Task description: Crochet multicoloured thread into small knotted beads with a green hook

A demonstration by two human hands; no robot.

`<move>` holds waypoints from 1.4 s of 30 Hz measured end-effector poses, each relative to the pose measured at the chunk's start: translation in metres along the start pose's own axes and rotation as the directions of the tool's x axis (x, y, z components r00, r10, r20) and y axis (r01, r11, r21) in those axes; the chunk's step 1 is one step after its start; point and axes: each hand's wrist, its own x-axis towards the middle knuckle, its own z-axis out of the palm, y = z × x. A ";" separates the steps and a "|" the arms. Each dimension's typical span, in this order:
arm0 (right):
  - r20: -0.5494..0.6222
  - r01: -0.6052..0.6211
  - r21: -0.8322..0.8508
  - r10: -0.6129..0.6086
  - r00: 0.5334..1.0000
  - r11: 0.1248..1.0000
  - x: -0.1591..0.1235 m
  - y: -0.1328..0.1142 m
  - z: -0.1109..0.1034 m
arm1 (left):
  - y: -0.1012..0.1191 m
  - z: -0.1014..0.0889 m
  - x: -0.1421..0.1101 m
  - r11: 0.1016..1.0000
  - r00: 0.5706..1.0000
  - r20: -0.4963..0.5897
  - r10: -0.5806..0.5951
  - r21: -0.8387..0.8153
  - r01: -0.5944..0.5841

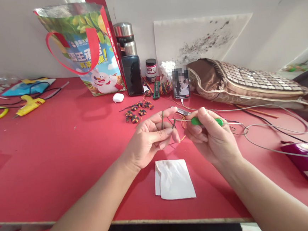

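My left hand [151, 137] is above the red table [66, 154], its thumb and fingers pinched on a thin dark cord [162, 120] that sticks up between them. My right hand [207, 134] is closed round a green-handled hook tool [206, 121], whose metal tip points left toward the cord. Thin orange threads [182, 122] run between the two hands. A white folded tissue [173, 179] lies on the table just below both hands. Several small multicoloured knotted pieces [137, 111] lie a little beyond my left hand.
At the back stand a printed paper bag [85, 49], a steel flask [124, 37], a dark phone [132, 74], a small jar [151, 69] and a lit phone [180, 85]. A beaded brown cushion [247, 83] lies right, a purple box [307, 164] near right, a yellow glue gun [30, 104] left. Grey cables [264, 124] loop right.
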 end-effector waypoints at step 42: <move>0.342 0.625 -0.649 -0.567 0.749 0.434 -0.029 0.005 0.014 | -0.008 0.014 -0.007 0.960 0.969 -0.115 0.219 0.201 -0.193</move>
